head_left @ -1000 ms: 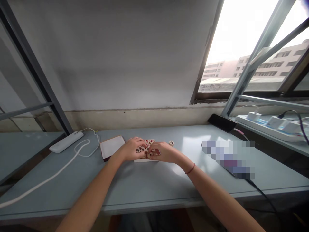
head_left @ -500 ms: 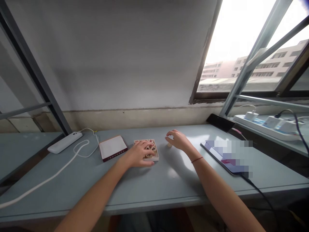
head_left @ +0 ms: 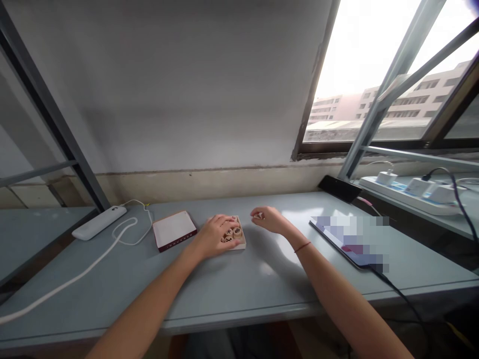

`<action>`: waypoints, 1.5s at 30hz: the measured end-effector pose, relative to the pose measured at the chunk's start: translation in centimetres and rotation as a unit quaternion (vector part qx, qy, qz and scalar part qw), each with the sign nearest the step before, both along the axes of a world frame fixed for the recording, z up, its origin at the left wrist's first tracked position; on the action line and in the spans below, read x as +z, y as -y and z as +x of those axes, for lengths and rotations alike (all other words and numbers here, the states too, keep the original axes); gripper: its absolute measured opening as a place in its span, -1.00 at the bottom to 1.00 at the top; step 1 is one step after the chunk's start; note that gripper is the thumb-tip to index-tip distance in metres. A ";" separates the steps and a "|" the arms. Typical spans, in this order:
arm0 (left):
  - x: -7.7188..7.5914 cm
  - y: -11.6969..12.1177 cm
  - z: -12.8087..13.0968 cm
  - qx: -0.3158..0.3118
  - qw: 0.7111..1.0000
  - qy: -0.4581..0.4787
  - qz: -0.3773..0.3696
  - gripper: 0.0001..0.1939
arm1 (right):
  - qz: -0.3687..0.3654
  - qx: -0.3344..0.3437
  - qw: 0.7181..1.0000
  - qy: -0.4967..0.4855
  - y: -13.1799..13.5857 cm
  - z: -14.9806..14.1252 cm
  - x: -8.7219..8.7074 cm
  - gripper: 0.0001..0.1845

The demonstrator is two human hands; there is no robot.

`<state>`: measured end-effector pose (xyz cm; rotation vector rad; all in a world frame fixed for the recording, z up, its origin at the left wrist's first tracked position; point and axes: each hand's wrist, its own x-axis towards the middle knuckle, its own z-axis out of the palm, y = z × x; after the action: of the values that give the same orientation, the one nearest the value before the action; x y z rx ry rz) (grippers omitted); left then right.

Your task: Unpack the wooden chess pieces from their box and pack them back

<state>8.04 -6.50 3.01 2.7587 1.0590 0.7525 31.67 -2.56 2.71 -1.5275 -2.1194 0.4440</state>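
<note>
A small white box (head_left: 239, 246) of round Chinese chess pieces (head_left: 237, 232), cream with dark characters, sits mid-desk. My left hand (head_left: 215, 236) lies across it from the left, fingers at the far rim and thumb along the near rim, shut on the box. Part of the box and its pieces is hidden beneath that hand. Just to the right, a little above the desk, my right hand (head_left: 268, 220) pinches a single chess piece (head_left: 259, 216) between thumb and fingertips. The mark on this piece is too small to read.
Left of the box lies a dark red-edged box lid (head_left: 174, 231), white side up. A white power bank (head_left: 99, 222) with a cable is farther left. On the right are a tablet (head_left: 344, 244) with cable, a phone (head_left: 339, 189) and a power strip (head_left: 409, 197).
My right hand has closed on the chess piece that stood on the desk and has shifted slightly left. My left hand's fingers have drawn in, showing more of the pieces.
</note>
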 end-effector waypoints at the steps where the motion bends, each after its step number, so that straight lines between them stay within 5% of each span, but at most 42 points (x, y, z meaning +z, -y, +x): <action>1: 0.0 0.0 0.1 0.019 1.000 0.020 -0.002 -0.59 | -0.023 0.023 0.998 -0.062 0.4 -0.6 0.4 -0.78; 5: 0.0 -0.1 0.3 0.036 0.994 0.095 -0.030 -0.55 | -0.108 0.136 0.939 -0.298 2.2 -3.4 1.3 -0.65; 8: -0.1 0.0 0.6 0.048 0.988 0.137 -0.056 -0.58 | -0.135 0.164 0.904 -0.372 2.7 -4.6 1.1 -0.62; 14: -0.1 0.1 1.0 0.084 0.979 0.163 -0.094 -0.61 | -0.152 0.121 0.895 -0.401 2.3 -4.2 1.1 -0.58; 21: 0.0 0.5 1.0 -0.020 0.995 0.058 -0.082 -0.87 | -0.118 0.032 0.894 -0.431 2.1 -2.8 2.1 -0.64; 29: -0.6 0.5 0.9 -0.028 0.999 -0.022 -0.013 -0.90 | -0.112 0.085 0.914 -0.381 2.0 -3.5 1.3 -0.64; 34: -0.6 0.3 0.6 -0.038 0.997 -0.065 0.008 -0.86 | -0.117 0.135 0.951 -0.253 2.7 -2.9 2.1 -0.75; 41: 0.0 0.1 -0.4 0.056 0.995 -0.077 -0.025 -0.53 | -0.074 0.182 0.977 -0.080 3.0 -2.7 2.1 -0.76; 45: -0.5 -0.3 -0.6 0.070 0.993 -0.080 -0.040 -0.50 | -0.067 0.198 0.978 -0.019 3.4 -3.1 2.1 -0.80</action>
<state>7.39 -6.22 2.56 2.7361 1.2946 0.4959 28.55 -5.91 4.80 -1.1453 -2.4089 0.7623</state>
